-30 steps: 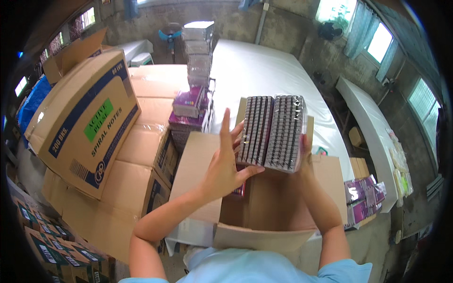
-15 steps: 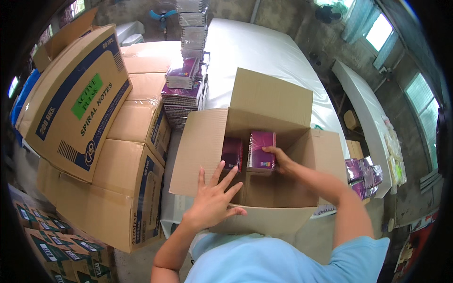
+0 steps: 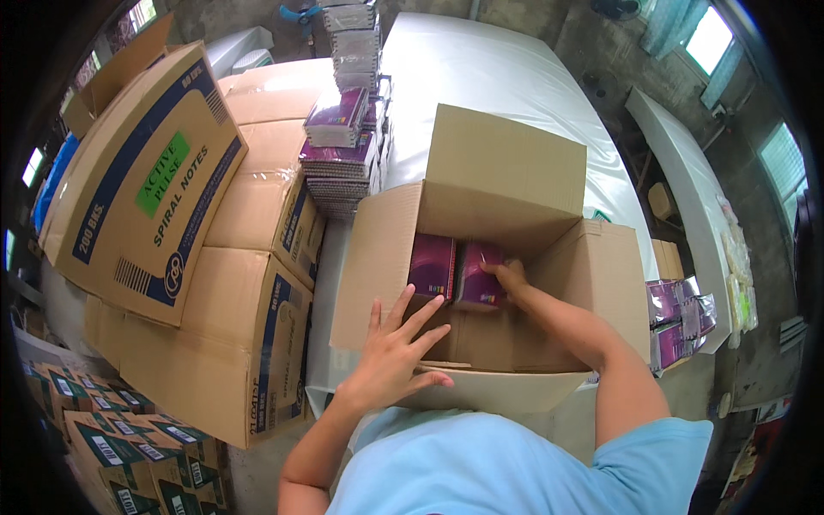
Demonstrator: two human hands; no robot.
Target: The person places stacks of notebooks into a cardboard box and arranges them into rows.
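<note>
White-draped counter (image 3: 481, 77) carried an open carton (image 3: 506, 172); right hand (image 3: 512, 276) gripped a stiff, slippery, likely heavy wrapped notebook pack (image 3: 477, 275) by its edge, left hand (image 3: 396, 348) splayed empty on the near flap.

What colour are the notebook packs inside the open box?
Purple-magenta covers on the notebook packs, touched by the right hand; seen in the head view.

Packing warehouse: stacked cartons (image 3: 257, 257), wrapped notebook stacks (image 3: 343, 154), long tables (image 3: 506, 86).
</note>
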